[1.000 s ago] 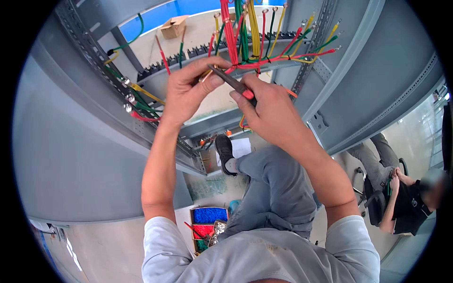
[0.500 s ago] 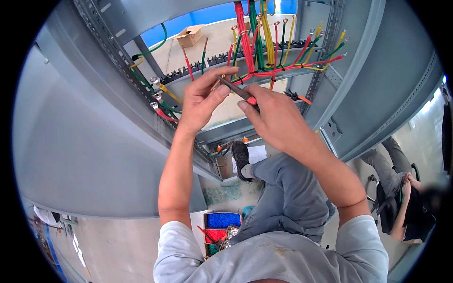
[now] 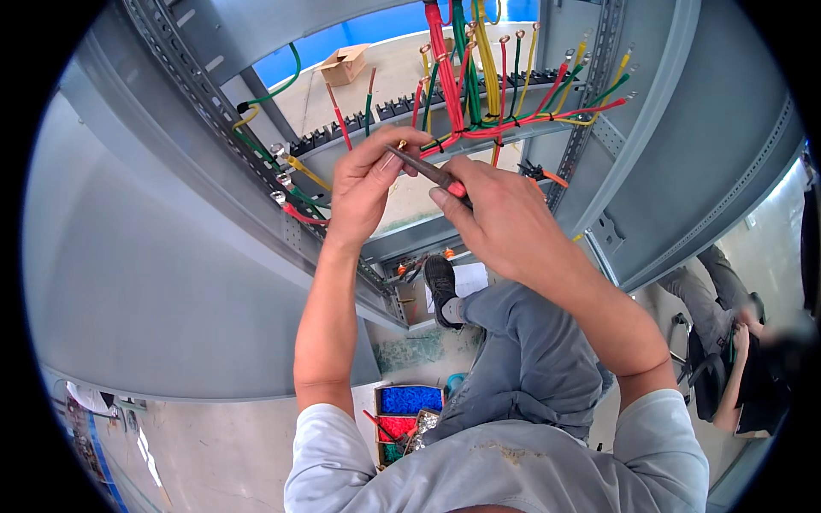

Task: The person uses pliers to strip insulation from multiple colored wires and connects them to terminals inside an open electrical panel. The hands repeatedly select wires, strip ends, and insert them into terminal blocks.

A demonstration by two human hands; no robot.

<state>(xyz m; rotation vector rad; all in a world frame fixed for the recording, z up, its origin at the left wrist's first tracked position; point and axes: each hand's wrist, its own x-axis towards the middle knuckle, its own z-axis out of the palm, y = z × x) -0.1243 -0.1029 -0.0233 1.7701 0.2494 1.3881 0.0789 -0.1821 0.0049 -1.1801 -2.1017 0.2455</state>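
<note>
My left hand [image 3: 366, 184] is raised in front of the cabinet, thumb and fingers pinching a small copper-coloured lug [image 3: 402, 145]. In my right hand [image 3: 500, 209] are long-nose pliers [image 3: 428, 170] with dark jaws and a red grip. Their tip reaches to the lug, between my left fingertips; whether the jaws grip it is too small to tell. Just behind my hands, red wires [image 3: 444, 85], green wires [image 3: 469, 94] and yellow wires [image 3: 490, 68] hang in tied bundles. Several ends carry ring lugs. A red wire [image 3: 339, 115] with a bare copper end stands beyond my left hand.
Grey cabinet posts [image 3: 637, 137] flank my arms. A black terminal row [image 3: 398, 109] runs across behind. Orange-handled cutters [image 3: 547, 176] rest on the frame at right. Below lie a partitioned box [image 3: 410, 399] of coloured pieces and a paper sheet [image 3: 470, 278]. A person [image 3: 753, 385] sits at right.
The pliers' tip has shifted slightly left and down against the lug, and my left fingers have curled a little closer. The whole view has moved slightly.
</note>
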